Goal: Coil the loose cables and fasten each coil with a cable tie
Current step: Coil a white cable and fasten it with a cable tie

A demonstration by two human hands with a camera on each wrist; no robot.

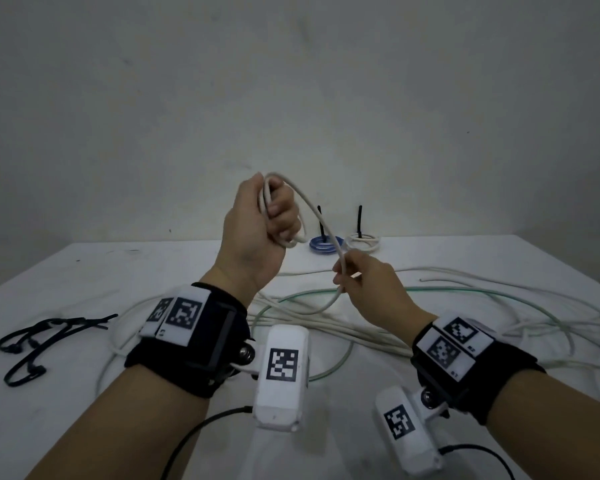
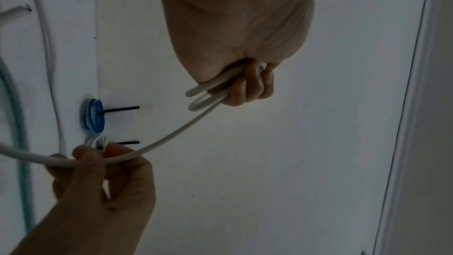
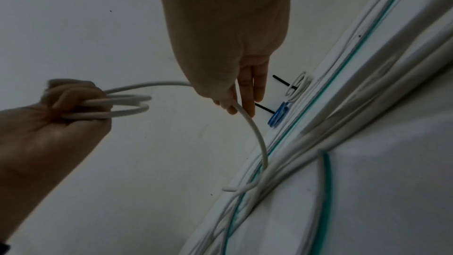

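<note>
My left hand (image 1: 272, 211) is raised above the table, its fingers curled round a small coil of white cable (image 1: 293, 237). In the left wrist view the coil's loops (image 2: 208, 92) stick out of the fist (image 2: 247, 84). From the coil the white cable (image 1: 321, 218) arcs down to my right hand (image 1: 349, 277), which pinches it between thumb and fingers. In the right wrist view the cable (image 3: 255, 133) runs under the fingertips (image 3: 231, 107) and down to the pile of loose white and green cables (image 3: 306, 143). Its free end (image 3: 226, 189) lies on the table.
A tied blue coil (image 1: 324, 244) and a tied white coil (image 1: 362, 242) sit at the table's far edge, each with a black tie tail sticking up. Several black cable ties (image 1: 37, 344) lie at the left. Loose white and green cables (image 1: 482, 306) sprawl across the middle and right.
</note>
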